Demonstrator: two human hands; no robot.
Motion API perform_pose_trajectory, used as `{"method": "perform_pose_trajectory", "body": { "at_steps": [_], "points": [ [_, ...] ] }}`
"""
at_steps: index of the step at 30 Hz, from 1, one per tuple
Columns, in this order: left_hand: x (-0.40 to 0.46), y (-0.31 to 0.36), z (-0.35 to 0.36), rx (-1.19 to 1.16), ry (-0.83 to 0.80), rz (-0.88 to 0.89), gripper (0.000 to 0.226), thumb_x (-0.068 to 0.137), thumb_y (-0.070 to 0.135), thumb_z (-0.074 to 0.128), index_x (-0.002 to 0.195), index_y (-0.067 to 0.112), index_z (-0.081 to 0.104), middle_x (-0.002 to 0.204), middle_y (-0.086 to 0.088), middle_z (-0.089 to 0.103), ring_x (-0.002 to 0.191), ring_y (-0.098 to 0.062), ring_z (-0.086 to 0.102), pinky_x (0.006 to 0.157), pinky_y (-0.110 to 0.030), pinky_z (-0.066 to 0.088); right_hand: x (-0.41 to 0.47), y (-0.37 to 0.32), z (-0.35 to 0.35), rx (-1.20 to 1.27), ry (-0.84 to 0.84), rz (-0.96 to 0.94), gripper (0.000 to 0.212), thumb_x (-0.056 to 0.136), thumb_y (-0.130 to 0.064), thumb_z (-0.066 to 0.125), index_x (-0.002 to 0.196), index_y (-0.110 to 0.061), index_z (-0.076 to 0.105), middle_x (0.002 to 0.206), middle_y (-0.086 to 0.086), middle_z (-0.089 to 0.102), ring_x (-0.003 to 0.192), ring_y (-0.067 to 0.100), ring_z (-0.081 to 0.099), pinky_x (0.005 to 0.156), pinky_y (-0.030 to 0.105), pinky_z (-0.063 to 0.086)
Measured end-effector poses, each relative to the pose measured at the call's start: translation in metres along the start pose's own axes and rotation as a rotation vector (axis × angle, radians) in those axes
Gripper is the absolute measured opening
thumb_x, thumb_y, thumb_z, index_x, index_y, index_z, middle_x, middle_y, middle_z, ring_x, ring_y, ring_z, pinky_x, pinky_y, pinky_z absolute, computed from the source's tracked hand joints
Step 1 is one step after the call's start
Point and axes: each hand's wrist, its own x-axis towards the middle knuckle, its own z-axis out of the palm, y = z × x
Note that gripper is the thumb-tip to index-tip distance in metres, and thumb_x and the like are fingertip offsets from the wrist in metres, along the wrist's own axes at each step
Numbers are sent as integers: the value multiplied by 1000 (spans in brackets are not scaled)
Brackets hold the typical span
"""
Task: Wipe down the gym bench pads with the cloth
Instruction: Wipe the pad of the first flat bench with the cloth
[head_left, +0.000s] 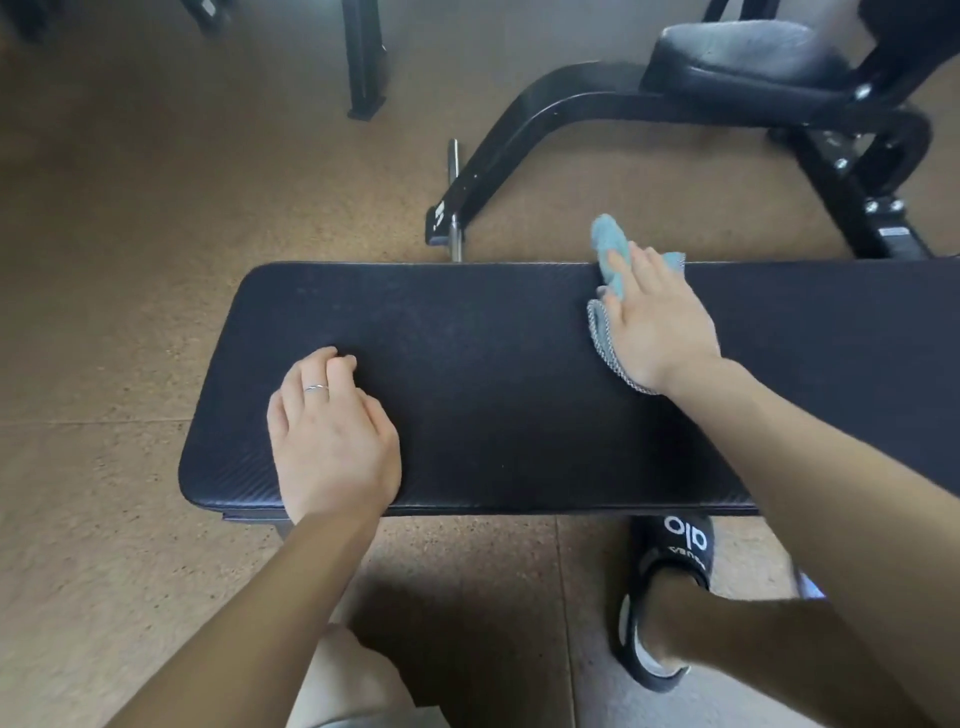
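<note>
**A:** Progress check? Where are we on the flat bench pad?

**B:** Mid-wipe, we'd judge. Pad fills the centre band of the frame, long axis left to right, rounded end at centre left, other end cut off by the right edge. We see no wet streaks or sheen, so we can't tell which parts are already done. Cloth sits at the far edge, right of centre, so the near strip and the left end look still to cover.

**A:** Other pads?

**B:** Second bench pad at upper right, on a black angled frame. Nothing touching it. We'd count it as left to do.

**A:** Hands?

**B:** Right hand lies flat, fingers straight and together, pressing the cloth onto the pad's far edge. Left hand rests on the pad at lower left, fingers lightly curled, holding nothing, bracing we reckon.

**A:** Cloth orientation?

**B:** Blue-grey, bunched; runs roughly top to bottom of the frame under the palm, one end poking up past the far edge, the other trailing by the wrist.
</note>
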Motion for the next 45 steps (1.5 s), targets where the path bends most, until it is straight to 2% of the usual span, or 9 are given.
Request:
{"method": "perform_pose_trajectory", "body": {
  "at_steps": [4,9,13,18,22,31,34,39,45],
  "points": [
    [-1,2,2,8,17,5,35,102,18,37,130,9,56,143,-10,53,135,-31,44,119,-49,31,-33,-39,10,-6,17,105,67,105,-41,6,162,-7,8,171,15,5,157,34,3,126,46,6],
    [-1,2,1,21,18,31,33,101,14,39,128,6,55,142,-13,52,134,-34,43,116,-50,31,-90,-133,23,53,24,-268,73,98,-41,8,161,-9,24,168,14,20,156,35,14,126,48,12],
    [0,6,0,68,-21,20,34,101,14,40,129,1,55,142,-19,52,134,-38,43,117,-54,31,-104,-75,16,-35,-53,-402,63,104,-42,17,161,-14,23,169,12,19,157,30,13,126,46,14],
    [2,39,-1,38,-37,94,45,98,31,49,132,1,54,140,-18,54,133,-36,47,119,-53,25,-86,67,-8,-58,-44,97,75,99,-47,3,161,-7,17,169,19,14,156,32,9,127,42,7],
    [-14,65,11,-50,-119,228,45,101,32,42,139,10,51,148,-10,49,139,-29,41,122,-49,24,-92,29,2,32,0,306,63,107,-38,8,163,-11,2,171,13,-2,157,32,-4,127,45,1],
    [-17,64,10,-93,-105,207,44,99,23,45,140,10,53,150,-7,48,143,-25,38,123,-46,24,-133,-30,8,-3,-31,-287,63,105,-42,20,161,-13,22,169,13,18,157,32,13,127,47,13],
    [-17,64,10,-99,-105,202,44,100,24,44,140,11,53,150,-6,48,143,-24,38,123,-45,24,-102,48,-1,-107,9,-68,68,102,-43,15,155,-4,35,163,22,29,152,38,24,125,46,15],
    [-16,62,14,-121,-88,212,43,99,24,46,139,11,55,148,-5,50,141,-24,40,123,-45,24,-55,45,-10,58,-32,422,62,107,-40,10,163,-14,-2,171,10,-6,157,30,-7,127,45,-1],
    [6,31,-13,-397,7,136,33,97,11,45,126,7,61,127,-13,63,115,-32,59,103,-45,43,-95,-116,23,78,21,-148,64,104,-39,15,162,-12,16,170,11,12,157,34,9,127,49,8]
  ]
}}
